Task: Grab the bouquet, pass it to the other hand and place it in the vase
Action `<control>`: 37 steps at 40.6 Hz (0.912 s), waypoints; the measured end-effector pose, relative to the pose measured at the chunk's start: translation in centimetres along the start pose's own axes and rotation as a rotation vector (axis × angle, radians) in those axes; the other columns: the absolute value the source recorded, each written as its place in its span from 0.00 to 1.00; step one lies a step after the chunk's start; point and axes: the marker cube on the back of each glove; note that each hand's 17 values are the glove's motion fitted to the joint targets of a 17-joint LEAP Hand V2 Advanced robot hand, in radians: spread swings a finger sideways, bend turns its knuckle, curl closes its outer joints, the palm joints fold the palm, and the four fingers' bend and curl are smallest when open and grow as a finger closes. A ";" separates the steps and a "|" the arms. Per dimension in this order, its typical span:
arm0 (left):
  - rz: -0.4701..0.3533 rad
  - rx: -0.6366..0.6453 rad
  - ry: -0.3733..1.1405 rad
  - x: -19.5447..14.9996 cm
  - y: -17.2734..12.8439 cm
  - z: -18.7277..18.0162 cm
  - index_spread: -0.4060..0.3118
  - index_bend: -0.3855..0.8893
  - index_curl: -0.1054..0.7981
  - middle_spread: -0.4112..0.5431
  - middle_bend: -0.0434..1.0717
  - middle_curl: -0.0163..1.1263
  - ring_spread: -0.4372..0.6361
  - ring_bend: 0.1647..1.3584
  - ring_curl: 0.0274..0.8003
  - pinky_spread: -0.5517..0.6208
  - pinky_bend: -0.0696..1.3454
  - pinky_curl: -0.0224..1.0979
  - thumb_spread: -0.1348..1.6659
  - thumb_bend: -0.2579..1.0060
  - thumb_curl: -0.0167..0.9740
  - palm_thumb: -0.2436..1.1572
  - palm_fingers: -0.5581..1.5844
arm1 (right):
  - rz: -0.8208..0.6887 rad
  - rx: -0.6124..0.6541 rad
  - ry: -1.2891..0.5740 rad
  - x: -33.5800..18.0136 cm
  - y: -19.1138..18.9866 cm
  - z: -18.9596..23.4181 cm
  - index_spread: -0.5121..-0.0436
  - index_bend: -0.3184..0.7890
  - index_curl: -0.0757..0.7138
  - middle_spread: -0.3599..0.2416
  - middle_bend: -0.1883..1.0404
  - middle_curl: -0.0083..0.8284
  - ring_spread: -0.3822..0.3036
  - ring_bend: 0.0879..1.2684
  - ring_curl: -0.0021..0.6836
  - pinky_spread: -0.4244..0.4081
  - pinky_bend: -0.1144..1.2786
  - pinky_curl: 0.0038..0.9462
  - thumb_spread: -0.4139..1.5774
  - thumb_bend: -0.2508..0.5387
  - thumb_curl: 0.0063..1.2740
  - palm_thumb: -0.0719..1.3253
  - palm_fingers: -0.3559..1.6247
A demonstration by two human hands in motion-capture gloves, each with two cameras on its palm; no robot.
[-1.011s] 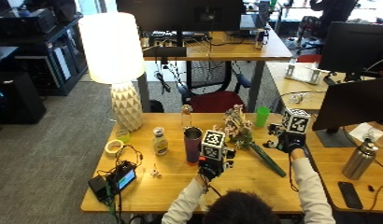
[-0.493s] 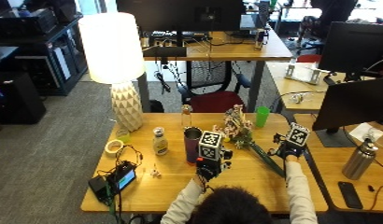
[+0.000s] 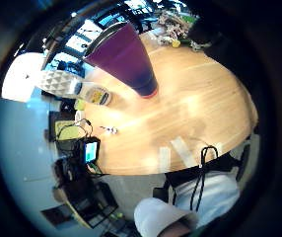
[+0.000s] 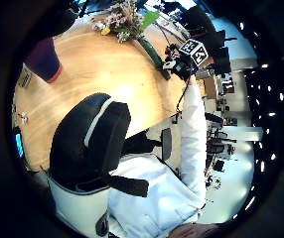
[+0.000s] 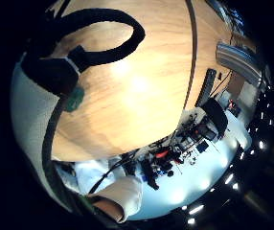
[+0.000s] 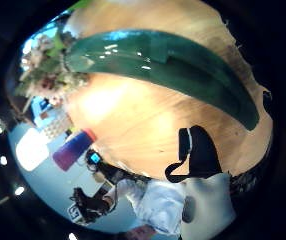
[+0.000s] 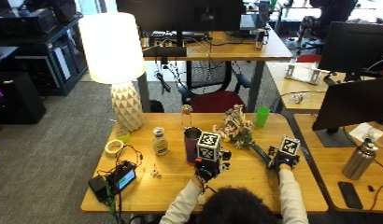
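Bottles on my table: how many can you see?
2. A clear bottle stands at the far edge behind the purple vase; a dressing bottle stands left of the vase. Others may be hidden.

The person's head is covering the near edge of the table [image 7: 148,191] and parts of both forearms. The marker cube is hiding most of the left hand [image 7: 207,169], so its fingers are not showing at all. The right hand [image 7: 281,163] is sitting over the lower end of the bouquet [image 7: 238,133], hiding the green stem tips, and whether its fingers are touching the stems is too small to tell. The vase [image 7: 192,144] is standing partly behind the left hand. The bottle label [image 7: 159,147] is too small to read. The right monitor [image 7: 359,102] is running off the picture's edge.
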 end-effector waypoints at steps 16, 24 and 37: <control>-0.023 -0.038 -0.019 -1.1 -0.3 1.4 0.46 0.44 0.54 0.48 0.18 0.28 0.53 0.22 0.36 0.65 0.22 0.33 0.74 0.19 0.25 0.33 0.49 | 0.057 -0.074 0.008 -0.5 -0.6 1.3 0.70 0.50 0.43 0.44 0.46 0.56 0.28 0.42 0.60 0.31 0.50 0.36 0.59 0.30 0.40 0.78 0.74; -0.028 -0.040 -0.005 -1.2 -0.4 1.3 0.46 0.44 0.55 0.48 0.18 0.28 0.53 0.21 0.36 0.65 0.22 0.33 0.74 0.19 0.25 0.33 0.49 | 0.092 0.195 -0.049 0.2 -2.9 0.6 0.66 0.50 0.51 0.41 0.44 0.59 0.23 0.49 0.67 0.17 0.50 0.39 0.49 0.31 0.46 0.81 0.83; -0.012 -0.133 0.021 -1.7 -0.7 2.1 0.46 0.44 0.55 0.47 0.18 0.29 0.53 0.21 0.36 0.65 0.22 0.33 0.74 0.19 0.25 0.32 0.49 | 0.071 0.731 -0.036 0.7 -3.2 -0.9 0.65 0.62 0.66 0.38 0.71 0.73 0.27 0.66 0.79 0.19 0.53 0.45 0.64 0.23 0.36 0.66 0.96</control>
